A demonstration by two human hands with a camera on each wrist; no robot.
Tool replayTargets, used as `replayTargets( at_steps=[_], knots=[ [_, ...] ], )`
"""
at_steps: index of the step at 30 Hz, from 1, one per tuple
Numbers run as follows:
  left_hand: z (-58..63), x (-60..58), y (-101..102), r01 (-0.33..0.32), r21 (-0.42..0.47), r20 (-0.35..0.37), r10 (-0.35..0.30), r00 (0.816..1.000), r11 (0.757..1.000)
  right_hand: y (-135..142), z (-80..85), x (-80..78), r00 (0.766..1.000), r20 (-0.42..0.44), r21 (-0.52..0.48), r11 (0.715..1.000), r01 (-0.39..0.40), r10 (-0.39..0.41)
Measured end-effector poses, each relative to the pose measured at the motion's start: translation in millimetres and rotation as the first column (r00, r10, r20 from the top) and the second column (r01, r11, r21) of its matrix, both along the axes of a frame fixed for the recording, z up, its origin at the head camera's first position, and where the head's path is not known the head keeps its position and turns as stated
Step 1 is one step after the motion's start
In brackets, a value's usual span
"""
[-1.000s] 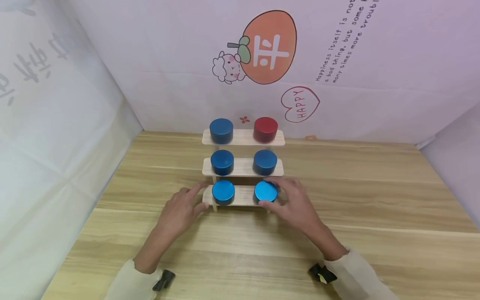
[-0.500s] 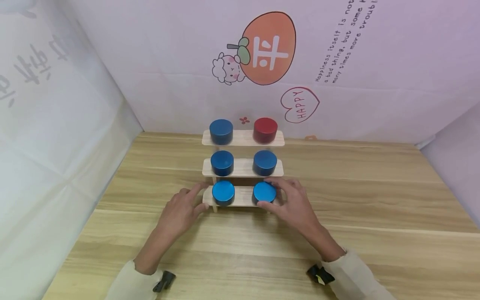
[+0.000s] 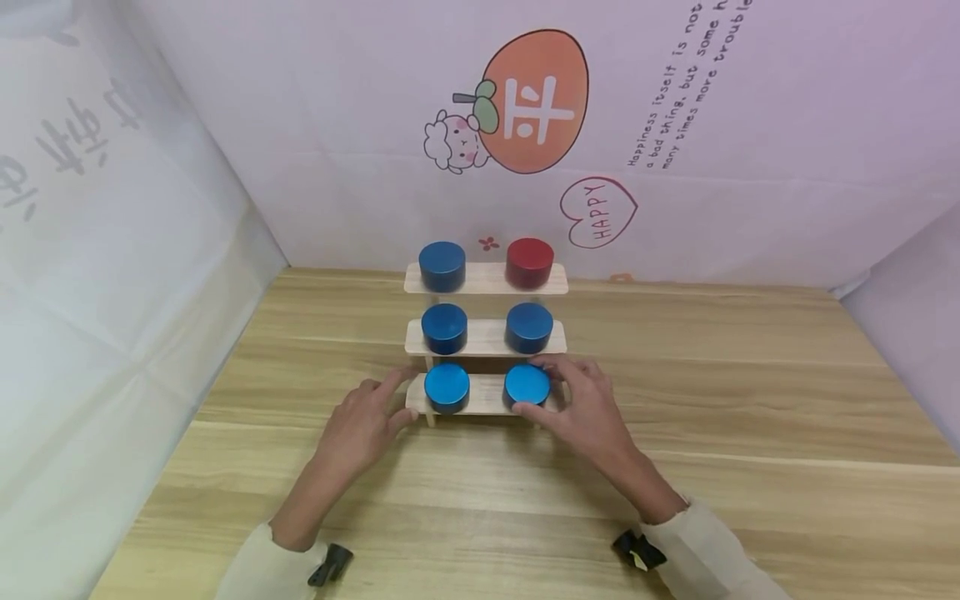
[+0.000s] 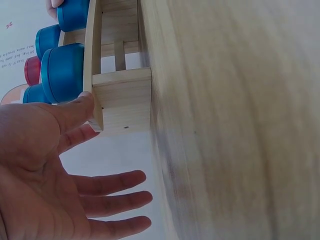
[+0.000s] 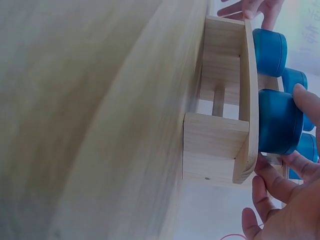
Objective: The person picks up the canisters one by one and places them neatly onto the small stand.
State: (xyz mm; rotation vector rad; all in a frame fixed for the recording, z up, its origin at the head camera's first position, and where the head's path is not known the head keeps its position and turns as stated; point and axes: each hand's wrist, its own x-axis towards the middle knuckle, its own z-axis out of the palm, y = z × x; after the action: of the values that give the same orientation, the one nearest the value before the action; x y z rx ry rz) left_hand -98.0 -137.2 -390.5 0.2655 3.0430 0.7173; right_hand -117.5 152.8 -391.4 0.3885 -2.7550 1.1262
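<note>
A three-tier wooden shelf (image 3: 487, 395) stands on the table, each tier bearing two round metal tins. At the right of the lowest tier, my right hand (image 3: 592, 410) holds a blue tin (image 3: 527, 385) between thumb and fingers; the right wrist view shows the thumb on this tin (image 5: 280, 121). My left hand (image 3: 363, 423) pinches the left end of the same tier with thumb and index finger, its other fingers stretched out in the left wrist view. Beside it sits another blue tin (image 3: 447, 387).
The middle tier bears two blue tins, left (image 3: 444, 327) and right (image 3: 529, 327). On the top tier are a blue tin (image 3: 442, 266) and a red tin (image 3: 529, 262). A printed white cloth (image 3: 337, 192) hangs behind the wooden table (image 3: 712, 375).
My right hand has slid the lower right blue tin slightly left along the tier. The left hand keeps its place at the shelf's end.
</note>
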Motion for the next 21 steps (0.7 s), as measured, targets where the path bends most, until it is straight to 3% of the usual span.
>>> replayTargets(
  at_steps=[10, 16, 21],
  knots=[
    [-3.2, -0.4, -2, -0.012, -0.010, -0.013, 0.011, 1.000, 1.000, -1, -5.7, -0.8, 1.000, 0.004, 0.004, 1.000, -0.008, 0.008],
    [-2.2, -0.4, -1, -0.013, 0.009, 0.045, 0.012, 0.999, 1.000, 11, -4.7, 4.2, 0.998, -0.015, -0.037, 0.998, -0.055, 0.054],
    [-0.7, 4.2, 2, -0.027, 0.032, 0.075, 0.025, 0.997, 0.999, 26, 2.3, 12.7, 0.999, -0.034, -0.029, 0.999, -0.039, 0.038]
  ],
)
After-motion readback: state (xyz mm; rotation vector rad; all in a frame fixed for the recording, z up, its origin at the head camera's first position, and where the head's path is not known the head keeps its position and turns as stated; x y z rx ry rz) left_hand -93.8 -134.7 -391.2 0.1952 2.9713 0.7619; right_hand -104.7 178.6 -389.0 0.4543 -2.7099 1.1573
